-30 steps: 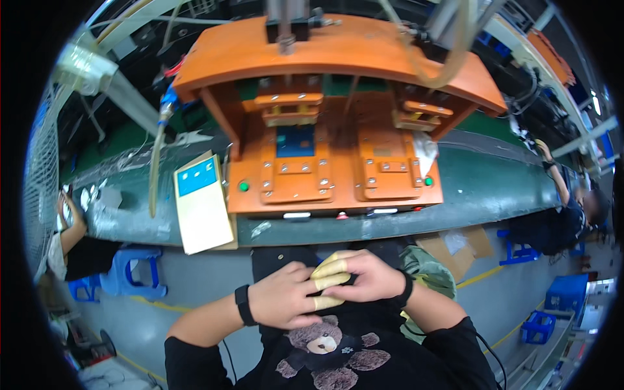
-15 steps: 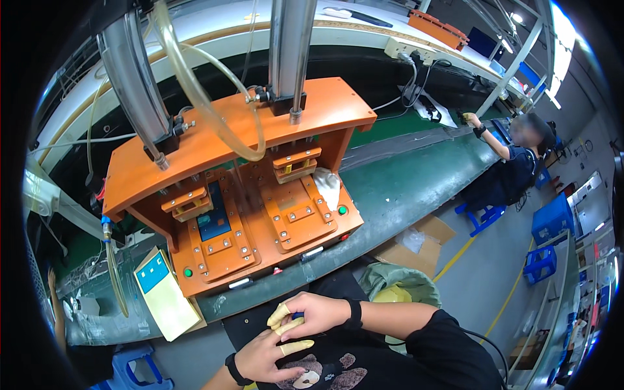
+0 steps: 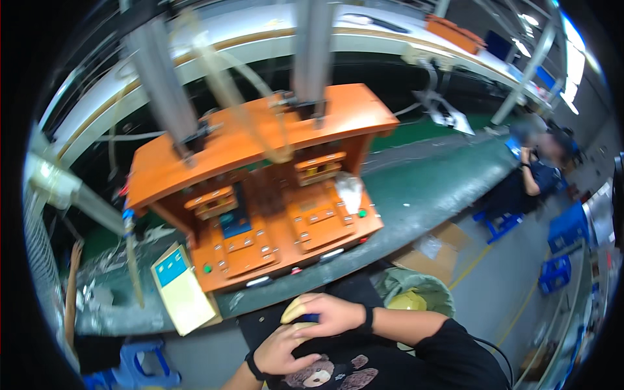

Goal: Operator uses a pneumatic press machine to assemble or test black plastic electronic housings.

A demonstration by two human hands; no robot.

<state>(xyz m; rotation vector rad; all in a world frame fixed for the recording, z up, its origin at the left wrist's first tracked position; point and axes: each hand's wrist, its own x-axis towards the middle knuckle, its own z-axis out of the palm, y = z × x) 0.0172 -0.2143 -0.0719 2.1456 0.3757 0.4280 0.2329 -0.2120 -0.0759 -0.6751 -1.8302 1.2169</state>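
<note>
My two hands meet in front of my shirt, just short of the bench. My right hand (image 3: 333, 315) lies bent over the fingers of my left hand (image 3: 281, 351), and yellow finger cots (image 3: 296, 308) cover some fingertips. Between the hands shows a small dark blue thing (image 3: 312, 318), too blurred to name. The left thumb sticks out, while its other fingers are mostly hidden. Beyond stands an orange two-station press (image 3: 260, 153), untouched by me. A dark blue flat piece (image 3: 235, 223) lies in its left station, and a whitish crumpled piece (image 3: 350, 193) rests by the right one.
Left of the press lies a pale yellow stack with a blue panel (image 3: 184, 296). A lined bin (image 3: 419, 289) and an open cardboard box (image 3: 432, 250) stand right of me. A co-worker (image 3: 539, 169) sits along the green bench (image 3: 429, 179); another person's arm (image 3: 70, 292) shows far left.
The view has swung, shifting the scene rightward with blur. The left finger that stuck out is now tucked under my right hand. The co-worker's outstretched arm has drawn back.
</note>
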